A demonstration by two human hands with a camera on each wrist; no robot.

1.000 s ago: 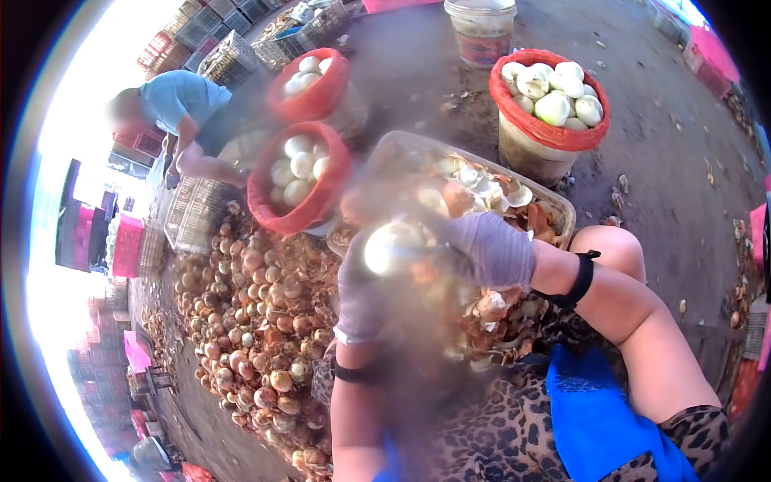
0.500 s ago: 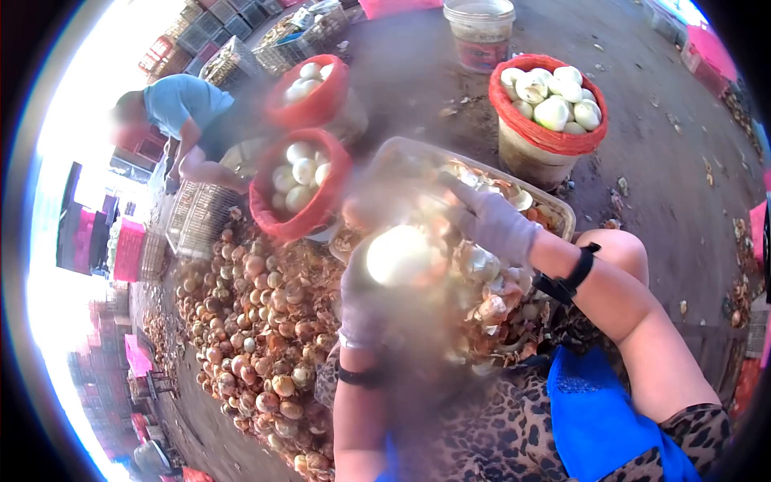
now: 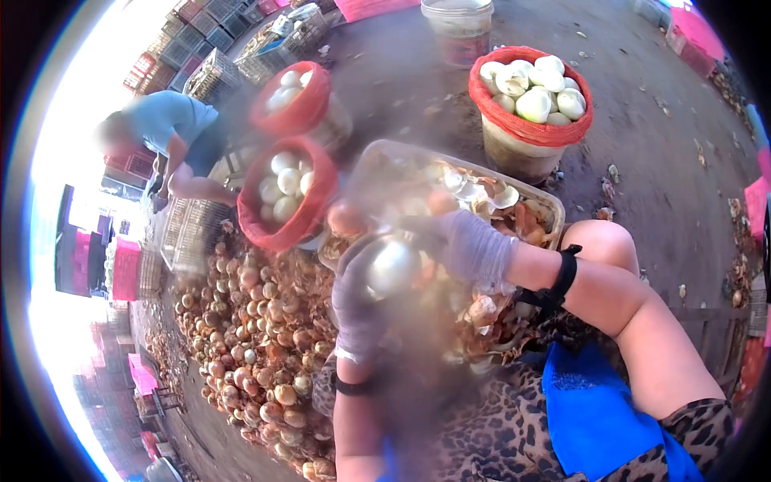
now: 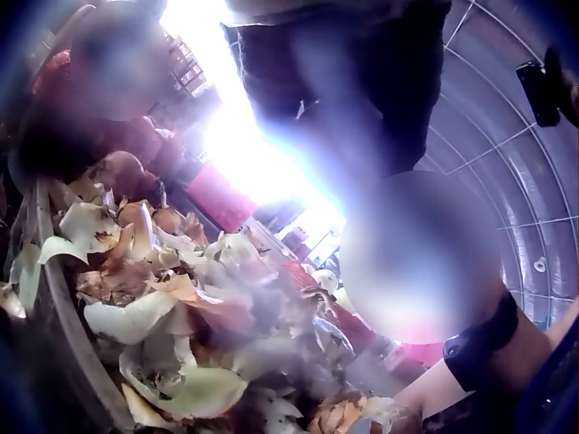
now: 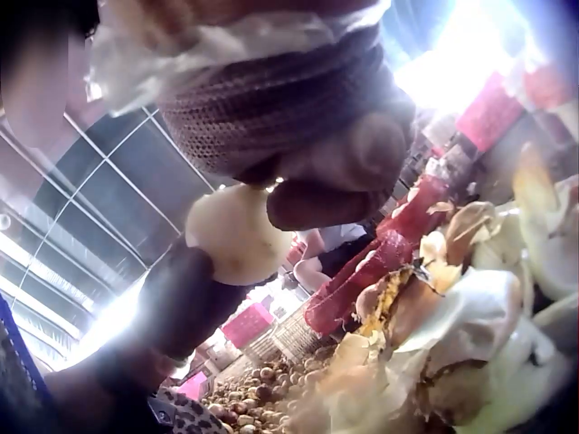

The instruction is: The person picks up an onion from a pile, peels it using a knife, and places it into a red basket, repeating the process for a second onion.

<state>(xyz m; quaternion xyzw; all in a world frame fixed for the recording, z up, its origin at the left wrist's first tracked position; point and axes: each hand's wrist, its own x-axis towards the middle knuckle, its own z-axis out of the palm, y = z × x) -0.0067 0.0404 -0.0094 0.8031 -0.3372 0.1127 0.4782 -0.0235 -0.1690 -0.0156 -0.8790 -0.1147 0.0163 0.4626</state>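
In the head view, my left hand (image 3: 357,301), in a greyish knitted glove, grips a peeled white onion (image 3: 392,269). My right hand (image 3: 479,251), gloved alike, is beside the onion, over the peel tub. From the right wrist view, the right hand (image 5: 312,145) has curled fingers (image 5: 326,201) that overlap the edge of the onion (image 5: 237,237), while dark left fingers (image 5: 181,285) hold it from below. I cannot tell whether the right fingers pinch anything. Blur covers part of both hands' work. Onion skins (image 4: 181,307) fill the left wrist view.
A clear plastic tub (image 3: 554,210) of peels is in front of me. Unpeeled onions (image 3: 257,321) lie heaped at left. Red-netted buckets (image 3: 530,120) hold peeled onions, two more standing at the left. A person (image 3: 169,128) in light blue bends over beyond a crate (image 3: 193,229).
My right hand drew away from the onion half a second ago, then came back to it. The left hand keeps its grip on the onion. The head view has shifted slightly.
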